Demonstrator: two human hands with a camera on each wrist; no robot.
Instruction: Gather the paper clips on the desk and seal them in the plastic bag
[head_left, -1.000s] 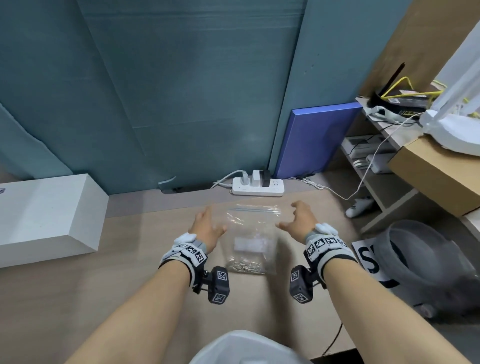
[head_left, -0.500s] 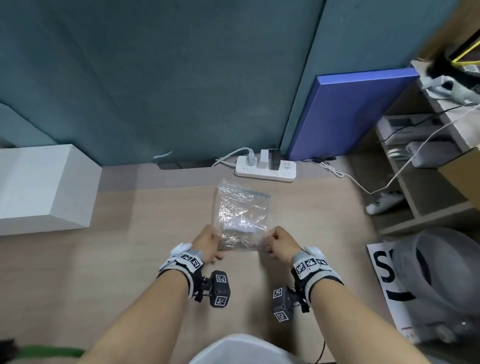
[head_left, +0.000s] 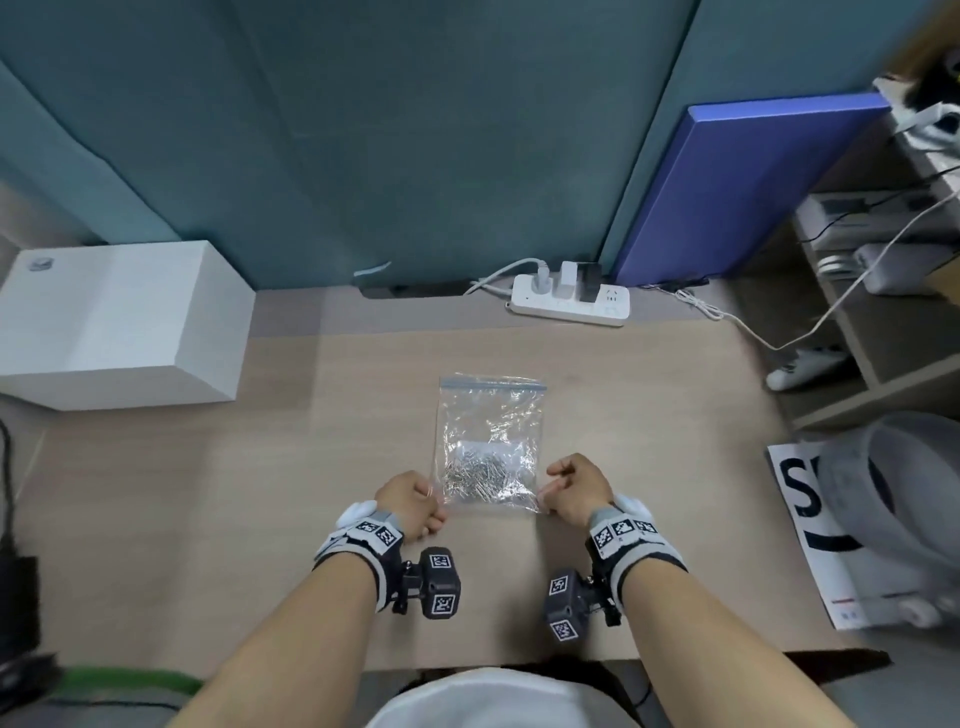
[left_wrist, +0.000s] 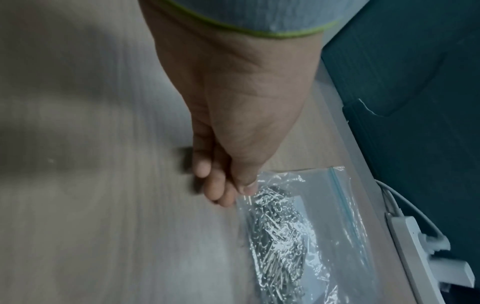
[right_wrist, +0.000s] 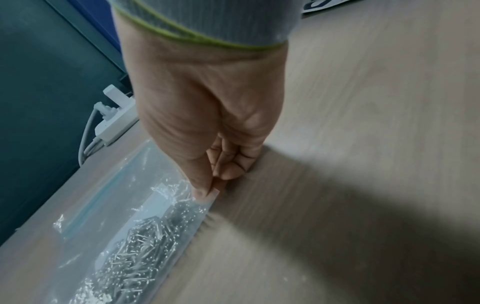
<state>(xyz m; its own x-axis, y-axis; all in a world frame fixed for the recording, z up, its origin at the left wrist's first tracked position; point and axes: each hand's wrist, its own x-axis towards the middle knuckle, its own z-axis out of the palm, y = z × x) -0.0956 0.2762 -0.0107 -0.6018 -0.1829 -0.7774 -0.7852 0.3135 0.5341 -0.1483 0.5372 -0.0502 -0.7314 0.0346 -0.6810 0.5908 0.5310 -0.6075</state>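
A clear plastic zip bag (head_left: 488, 415) lies flat on the wooden desk (head_left: 260, 493), with its blue zip strip (head_left: 493, 385) at the far end. A heap of silver paper clips (head_left: 483, 470) sits inside, near the end closest to me. My left hand (head_left: 436, 501) pinches the bag's near left corner, and the left wrist view shows the thumb (left_wrist: 246, 188) on the plastic (left_wrist: 324, 205). My right hand (head_left: 545, 493) pinches the near right corner between thumb and forefinger (right_wrist: 207, 191), beside the clips (right_wrist: 137, 246). I see no loose clips on the desk.
A white box (head_left: 119, 322) stands at the desk's left. A white power strip (head_left: 571, 304) with plugs lies at the back, against the teal partition. A blue board (head_left: 753, 182) leans at the back right. Shelves (head_left: 857, 322) and a grey bin (head_left: 904, 493) are beyond the right edge.
A second ago both hands were open beside the bag. They then took hold of its near corners, and the bag now lies flat and straight on the desk.
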